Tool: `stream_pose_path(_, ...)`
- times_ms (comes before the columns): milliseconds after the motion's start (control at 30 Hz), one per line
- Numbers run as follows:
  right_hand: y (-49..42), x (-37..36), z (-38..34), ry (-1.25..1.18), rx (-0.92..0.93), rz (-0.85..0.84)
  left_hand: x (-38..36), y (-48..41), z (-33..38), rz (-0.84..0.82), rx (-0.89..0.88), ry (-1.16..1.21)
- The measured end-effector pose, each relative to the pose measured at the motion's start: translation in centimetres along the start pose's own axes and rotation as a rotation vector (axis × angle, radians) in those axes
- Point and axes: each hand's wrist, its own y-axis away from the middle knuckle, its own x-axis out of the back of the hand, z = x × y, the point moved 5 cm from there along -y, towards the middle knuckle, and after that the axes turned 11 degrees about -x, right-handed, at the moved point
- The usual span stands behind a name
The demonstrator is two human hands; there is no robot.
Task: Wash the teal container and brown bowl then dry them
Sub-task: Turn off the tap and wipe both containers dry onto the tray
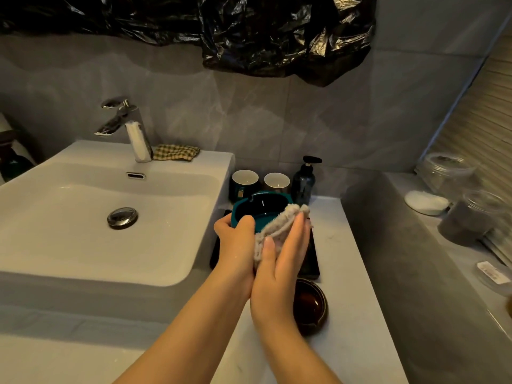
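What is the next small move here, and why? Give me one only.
Probably wipe the cloth round the teal container, along its outer wall. The left hand grips the container, and the right hand presses the cloth flat against its side with straight fingers. The brown bowl sits on the counter, in neither hand.

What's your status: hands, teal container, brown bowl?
Left hand grips teal round container; right hand presses grey fluffy cloth against its side. Brown glazed bowl sits on white counter near the wrists. Nothing blocking.

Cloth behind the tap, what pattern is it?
Yellow-and-dark check; the cloth shows best in the head view.
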Motion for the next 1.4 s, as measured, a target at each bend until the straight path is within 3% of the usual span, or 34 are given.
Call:
stream_pose_path(67,-1.6,0.7,0.6,-0.07,-0.083,0.005,0.3,0.3,-0.5,-0.024,-0.023,-0.023)
stream_pose_path(167,-5.6,2.7,2.1,-0.365,-0.598,-0.025,0.8,0.6,-0.6,-0.135,-0.06,-0.171)
stream_pose_path(200,-5.9,2.9,2.4,-0.388,-0.679,-0.045,0.9,0.5,-0.5,-0.156,-0.059,-0.201)
stream_pose_path(233,-5.6,2.8,2.3,-0.38,-0.657,-0.041,0.8,0.3,-0.3,-0.157,-0.059,-0.208)
stream_pose_path(300,-3.5,2.4,0.9,-0.305,-0.361,0.021,0.6,-0.2,0.0,-0.116,-0.056,-0.162)
stream_pose_path(367,-1.0,1.1,1.0,-0.075,-0.091,0.007,0.4,-0.7,0.0,-0.054,-0.046,-0.109)
stream_pose_path(433,0.1,0.3,0.8,0.021,-0.043,-0.054,0.8,-0.8,-0.4,-0.029,-0.018,-0.093)
stream_pose_path(500,-1.3,1.2,0.2,0.017,-0.071,-0.09,1.4,-0.6,-0.7,-0.083,0.013,-0.101)
stream_pose_path(633,-5.2,2.5,0.7,-0.24,-0.602,-0.234,1.8,-0.3,-0.1,-0.251,0.024,-0.269)
stream_pose_path(667,-5.1,2.6,0.5,-0.234,-0.623,-0.237,1.7,-0.6,0.2,-0.249,0.009,-0.285)
stream_pose_path(733,-3.8,2.0,-1.0,-0.225,-0.373,-0.213,1.5,-1.3,0.7,-0.166,-0.012,-0.227)
stream_pose_path(800,-1.3,0.7,-1.4,-0.001,-0.025,-0.154,1.4,-1.9,0.7,-0.053,-0.024,-0.145)
stream_pose_path(867,0.5,-0.3,-1.1,0.219,0.146,-0.111,1.5,-1.8,0.5,-0.013,-0.017,-0.142)
stream_pose_path(933,-0.7,0.2,-0.5,0.259,0.109,-0.101,1.8,-1.2,0.2,-0.086,0.021,-0.179)
stream_pose_path(967,-2.0,0.8,0.1,0.169,0.022,-0.124,1.9,-1.0,0.2,-0.139,0.028,-0.205)
stream_pose_path(1067,-5.4,1.8,1.2,-0.376,-0.595,-0.29,2.1,-1.1,0.9,-0.275,-0.011,-0.334)
stream_pose_path(1100,-5.1,2.0,1.2,-0.43,-0.64,-0.322,2.1,-1.3,1.1,-0.286,-0.029,-0.353)
stream_pose_path(1133,-4.4,2.1,1.0,-0.398,-0.594,-0.31,2.0,-1.5,1.1,-0.271,-0.043,-0.343)
stream_pose_path(1200,-2.4,1.5,0.2,-0.167,-0.281,-0.175,1.7,-1.9,1.2,-0.185,-0.048,-0.238)
stream_pose_path(1267,0.3,0.5,-0.2,-0.076,-0.008,-0.144,1.5,-2.1,0.9,-0.118,-0.046,-0.128)
stream_pose_path(1333,-0.1,0.5,-0.3,-0.036,-0.009,-0.151,1.6,-2.1,0.7,-0.162,-0.04,-0.183)
stream_pose_path(1400,-2.6,1.4,0.1,-0.181,-0.247,-0.234,2.0,-2.0,0.9,-0.274,-0.048,-0.344)
